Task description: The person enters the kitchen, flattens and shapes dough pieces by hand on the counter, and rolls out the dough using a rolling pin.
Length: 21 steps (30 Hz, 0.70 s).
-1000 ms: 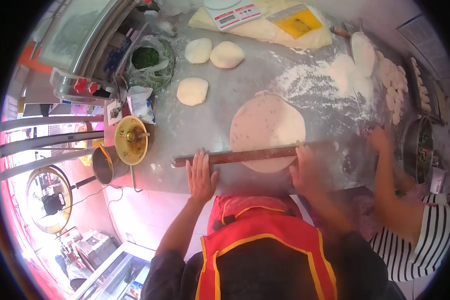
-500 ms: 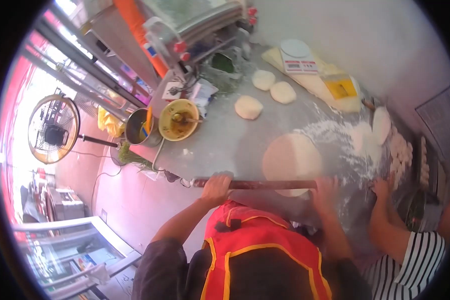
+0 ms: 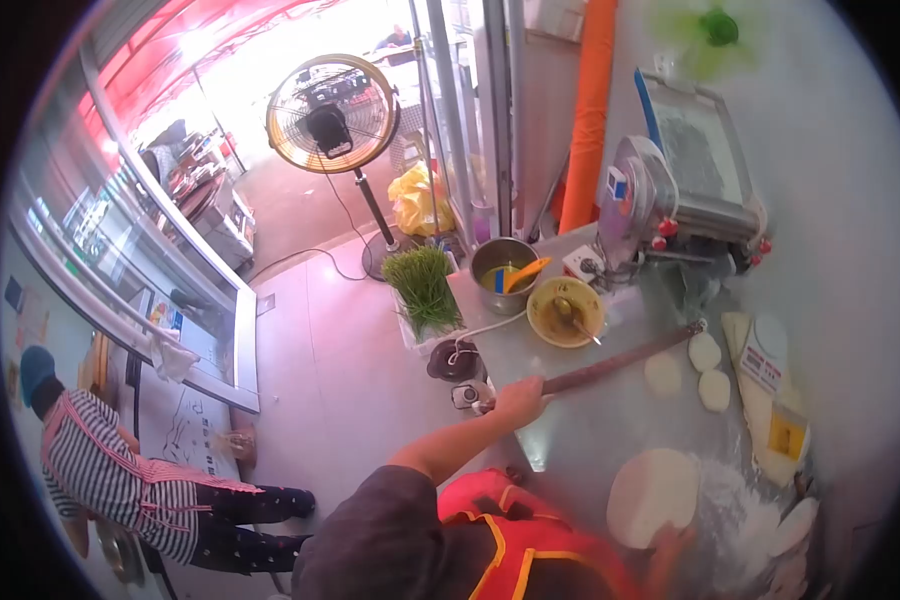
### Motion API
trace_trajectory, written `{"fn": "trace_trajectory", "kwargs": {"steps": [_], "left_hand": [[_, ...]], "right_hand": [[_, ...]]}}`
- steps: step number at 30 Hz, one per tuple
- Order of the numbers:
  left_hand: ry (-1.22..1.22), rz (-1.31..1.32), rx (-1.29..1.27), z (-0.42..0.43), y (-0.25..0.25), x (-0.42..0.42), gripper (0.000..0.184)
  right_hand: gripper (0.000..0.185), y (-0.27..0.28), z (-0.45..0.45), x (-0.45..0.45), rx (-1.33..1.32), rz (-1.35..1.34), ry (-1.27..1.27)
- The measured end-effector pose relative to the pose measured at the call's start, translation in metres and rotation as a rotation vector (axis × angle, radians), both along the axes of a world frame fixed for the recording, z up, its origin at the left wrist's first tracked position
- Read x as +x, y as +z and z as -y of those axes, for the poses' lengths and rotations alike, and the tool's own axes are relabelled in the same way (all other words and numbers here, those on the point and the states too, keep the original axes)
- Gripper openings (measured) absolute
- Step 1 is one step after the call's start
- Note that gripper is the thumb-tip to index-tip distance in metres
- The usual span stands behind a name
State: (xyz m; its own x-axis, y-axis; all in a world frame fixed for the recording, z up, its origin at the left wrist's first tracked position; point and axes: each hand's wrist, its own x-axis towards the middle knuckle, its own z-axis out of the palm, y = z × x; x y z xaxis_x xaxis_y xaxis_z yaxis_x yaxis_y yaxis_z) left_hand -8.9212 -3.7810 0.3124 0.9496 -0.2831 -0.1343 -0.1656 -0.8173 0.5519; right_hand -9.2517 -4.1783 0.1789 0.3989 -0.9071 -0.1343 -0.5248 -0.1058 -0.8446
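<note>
My left hand is closed round one end of a long dark wooden rolling pin, which slants up across the table to the dough balls. A flat round sheet of dough lies at the front right of the table. My right hand is at its near edge, seemingly touching it; the fingers are blurred. Near the pin's far end sit two pale dough balls, with another dough ball just below the pin.
A yellow bowl with a spoon and a steel pot stand on the table's far left. A scale rests on the long dough at right. Chives, a floor fan and a person in stripes are left.
The view has swung left. The rolling pin, flat across the dough before, is off it and held by my left hand alone. My right hand has left the pin for the dough's edge.
</note>
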Motion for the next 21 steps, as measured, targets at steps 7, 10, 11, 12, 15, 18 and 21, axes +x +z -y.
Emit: {"fn": "trace_trajectory", "kwargs": {"steps": [7,10,11,12,15,18,21], "left_hand": [[-0.044,-0.019,0.028,0.036,0.007,0.028,0.038],[-0.014,-0.004,0.062,0.05,-0.002,0.033,0.039],[-0.003,0.007,0.076,0.056,-0.008,0.035,0.04],[0.02,0.223,0.08,0.06,-0.019,0.034,0.041],[-0.083,0.568,-0.025,0.085,-0.039,0.004,0.044],[-0.433,0.253,-0.292,0.128,-0.053,-0.042,0.046],[-0.676,-0.053,-0.348,0.163,-0.058,-0.091,0.043]], "right_hand": [[0.04,0.039,-0.011,0.018,0.09,-0.136,0.045],[0.032,0.052,-0.003,0.025,0.165,-0.251,0.046],[0.031,0.059,-0.006,0.033,0.133,-0.318,0.043],[0.029,0.058,-0.009,0.029,0.106,-0.387,0.027],[0.033,0.025,0.006,0.009,-0.607,-1.073,0.772],[0.036,0.078,-0.054,0.053,-0.472,-0.444,0.374],[0.015,0.154,-0.116,0.132,-0.303,-0.11,0.693]]}}
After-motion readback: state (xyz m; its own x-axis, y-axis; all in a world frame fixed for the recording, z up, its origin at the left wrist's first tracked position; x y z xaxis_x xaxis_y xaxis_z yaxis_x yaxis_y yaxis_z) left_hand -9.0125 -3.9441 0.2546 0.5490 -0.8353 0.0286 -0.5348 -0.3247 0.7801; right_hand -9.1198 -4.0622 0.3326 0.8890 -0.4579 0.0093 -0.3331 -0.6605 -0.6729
